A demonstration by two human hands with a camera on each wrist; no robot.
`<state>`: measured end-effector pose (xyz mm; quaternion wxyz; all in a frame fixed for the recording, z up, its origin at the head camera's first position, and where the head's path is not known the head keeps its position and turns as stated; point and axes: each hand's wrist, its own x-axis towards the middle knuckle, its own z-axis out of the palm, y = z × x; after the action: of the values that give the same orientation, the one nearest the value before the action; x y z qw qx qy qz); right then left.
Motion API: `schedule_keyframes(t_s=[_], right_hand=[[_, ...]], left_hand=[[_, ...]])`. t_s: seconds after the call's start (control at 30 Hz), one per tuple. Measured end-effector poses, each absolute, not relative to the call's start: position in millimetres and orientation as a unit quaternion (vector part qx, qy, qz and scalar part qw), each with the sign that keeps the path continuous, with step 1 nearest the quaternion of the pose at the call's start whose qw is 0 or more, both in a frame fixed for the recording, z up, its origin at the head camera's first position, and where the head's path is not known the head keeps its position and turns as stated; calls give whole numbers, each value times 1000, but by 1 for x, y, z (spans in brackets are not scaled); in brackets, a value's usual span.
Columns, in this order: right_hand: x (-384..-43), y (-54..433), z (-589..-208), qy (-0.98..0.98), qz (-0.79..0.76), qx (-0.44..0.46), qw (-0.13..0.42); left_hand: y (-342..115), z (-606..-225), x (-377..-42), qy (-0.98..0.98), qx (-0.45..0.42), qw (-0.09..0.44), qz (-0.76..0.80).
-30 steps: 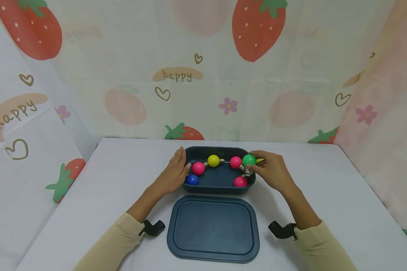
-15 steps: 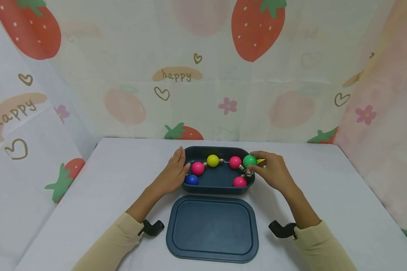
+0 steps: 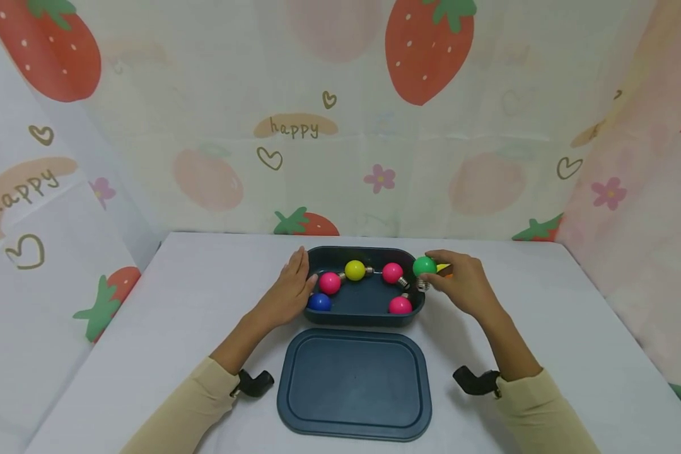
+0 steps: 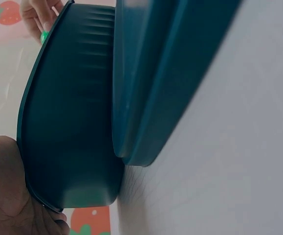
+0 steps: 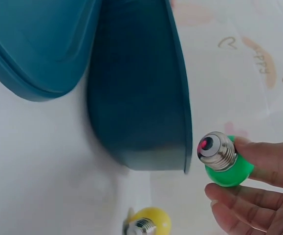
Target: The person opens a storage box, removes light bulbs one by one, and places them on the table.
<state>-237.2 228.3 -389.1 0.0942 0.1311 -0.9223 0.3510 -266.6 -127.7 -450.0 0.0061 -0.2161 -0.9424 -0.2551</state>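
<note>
One green bulb (image 5: 233, 171), pinched btwn thumb & fingers of the R hand (image 3: 464, 284), is held just above rim level at the R end of the dark blue box (image 3: 357, 320); over the rim or slightly outside, can't tell. Long axis: globe up, screw cap (image 5: 217, 151) down & tipped twd the person. Key relation, I'd judge: box interior lies L of the R hand, loose yellow bulb (image 5: 157, 219) nr its other side. L hand (image 3: 284, 291), fingers straight, rests against box's L end, far from the bulb.
</note>
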Motion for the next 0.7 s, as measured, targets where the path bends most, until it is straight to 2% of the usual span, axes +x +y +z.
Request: schedule_keyframes(t_s=[0.7], right_hand=[[-243,269,-375,-933,333,84,104]], left_hand=[[-128,-451,-266,-940,-215,6,-263]])
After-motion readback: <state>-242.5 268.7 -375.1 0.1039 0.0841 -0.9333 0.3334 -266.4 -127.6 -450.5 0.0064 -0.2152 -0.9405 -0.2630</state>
